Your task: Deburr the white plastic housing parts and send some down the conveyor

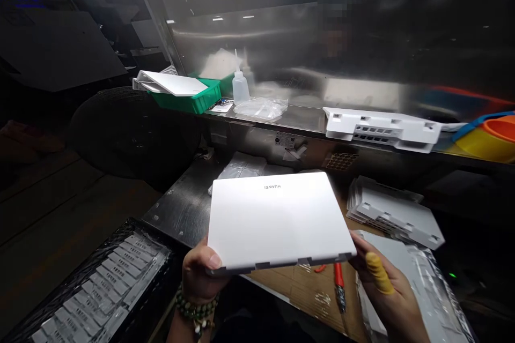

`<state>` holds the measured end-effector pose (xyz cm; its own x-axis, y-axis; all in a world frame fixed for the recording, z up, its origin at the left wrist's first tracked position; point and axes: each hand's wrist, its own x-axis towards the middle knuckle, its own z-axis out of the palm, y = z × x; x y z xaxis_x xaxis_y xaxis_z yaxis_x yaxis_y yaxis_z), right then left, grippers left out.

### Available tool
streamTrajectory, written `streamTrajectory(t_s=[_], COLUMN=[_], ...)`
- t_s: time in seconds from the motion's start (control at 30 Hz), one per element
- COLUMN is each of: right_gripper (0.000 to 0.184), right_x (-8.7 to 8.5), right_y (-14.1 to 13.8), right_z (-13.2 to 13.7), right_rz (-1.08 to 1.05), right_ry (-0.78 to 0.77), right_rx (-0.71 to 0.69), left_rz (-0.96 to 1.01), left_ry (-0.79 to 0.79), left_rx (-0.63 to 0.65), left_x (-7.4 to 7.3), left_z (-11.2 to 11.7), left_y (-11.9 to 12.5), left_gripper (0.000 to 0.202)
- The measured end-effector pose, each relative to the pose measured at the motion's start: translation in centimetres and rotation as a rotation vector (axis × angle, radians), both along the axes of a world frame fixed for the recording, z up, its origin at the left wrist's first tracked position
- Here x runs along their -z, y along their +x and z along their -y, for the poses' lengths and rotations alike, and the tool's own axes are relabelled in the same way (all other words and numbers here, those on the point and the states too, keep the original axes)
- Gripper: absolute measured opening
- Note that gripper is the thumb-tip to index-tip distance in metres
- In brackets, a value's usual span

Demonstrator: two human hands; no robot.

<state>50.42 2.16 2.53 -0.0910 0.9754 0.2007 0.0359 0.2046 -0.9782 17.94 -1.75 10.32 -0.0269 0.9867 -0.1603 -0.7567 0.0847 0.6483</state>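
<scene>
White cover, one, lettered HUAWEI: in hand, apparently mid-handling. Wrapped pieces: in rows at your left, seemingly done. Stack: right side of the tabletop, perhaps left to handle; which pile is finished cannot be confirmed. Position: the cover is raised before you, above the tabletop, between both hands. Left grip: closed on the cover's near left corner, thumb on top. Right grip: at the near right corner; you cannot tell whether its fingers clasp it.
</scene>
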Motion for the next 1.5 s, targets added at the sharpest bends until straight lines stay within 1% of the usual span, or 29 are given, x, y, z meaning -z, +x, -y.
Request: streamTrajectory(t_s=[0.07,0.17,0.27,0.37,0.53,0.63,0.73,0.8,0.83,0.9,0.93,1.0,1.07,1.13,1.2,1.23,1.33,1.4,1.5], right_gripper=[0.045,0.042,0.038,0.037,0.039,0.038,0.037,0.037,0.037,0.037,0.036,0.039,0.046,0.048,0.039,0.032,0.020,0.019,0.019], right_x=[0.3,0.2,-0.5,-1.3,-2.2,-2.7,-2.8,-2.6,-2.4,-2.0,-1.8,-1.5,-1.6,-1.9,-2.5,-2.8,-3.6,-3.7,-3.4], right_y=[0.5,0.7,0.6,0.7,1.1,1.1,1.2,1.5,1.7,2.2,2.5,2.9,3.0,2.9,2.7,2.6,2.5,2.6,2.9], right_z=[0.2,0.2,-0.1,-0.3,-0.3,-0.3,-0.5,-0.7,-0.8,-1.2,-1.3,-1.5,-1.5,-1.3,-1.2,-1.1,-1.0,-1.0,-0.8], right_rz=[-0.041,-0.008,0.007,0.004,-0.040,-0.068,-0.095,-0.086,-0.066,-0.004,0.024,0.023,-0.051,-0.106,-0.088,-0.062,0.000,0.028,0.055], right_ry=[-0.011,-0.028,-0.026,-0.015,-0.021,-0.030,-0.052,-0.068,-0.072,-0.063,-0.056,-0.039,-0.028,-0.022,0.000,0.015,0.050,0.055,0.065], right_rx=[-0.070,-0.050,-0.030,-0.040,-0.084,-0.098,-0.129,-0.173,-0.197,-0.231,-0.239,-0.238,-0.214,-0.170,-0.114,-0.093,-0.059,-0.049,-0.046], left_rz=[-0.013,-0.033,-0.070,-0.094,-0.122,-0.191,-0.299,-0.356,-0.377,-0.411,-0.428,-0.482,-0.615,-0.787,-0.899,-0.917,-0.906,-0.896,-0.882], left_ry=[0.002,0.036,0.057,0.051,0.032,-0.018,-0.130,-0.185,-0.203,-0.224,-0.228,-0.167,-0.018,0.168,0.328,0.381,0.434,0.429,0.453], left_rx=[0.020,0.051,0.035,0.003,-0.004,-0.029,-0.122,-0.167,-0.167,-0.152,-0.162,-0.213,-0.252,-0.217,-0.163,-0.148,-0.144,-0.127,-0.101], left_x=[0.2,0.4,0.4,0.5,1.2,1.4,1.3,1.1,1.1,1.5,1.8,2.6,3.1,3.2,2.9,2.8,2.6,2.7,2.9], left_z=[0.0,-0.1,-0.2,-0.4,-0.8,-0.8,-1.1,-1.7,-2.1,-2.6,-2.8,-2.8,-2.5,-2.3,-2.2,-2.3,-2.5,-2.6,-2.7], left_y=[0.2,0.8,1.2,1.4,1.8,1.8,1.5,1.3,1.3,1.3,1.4,1.5,1.8,2.2,2.6,2.9,3.4,3.5,3.4], left_gripper=[0.049,0.058,0.066,0.068,0.066,0.067,0.065,0.063,0.064,0.066,0.063,0.051,0.035,0.020,0.010,0.008,0.006,0.005,0.006])
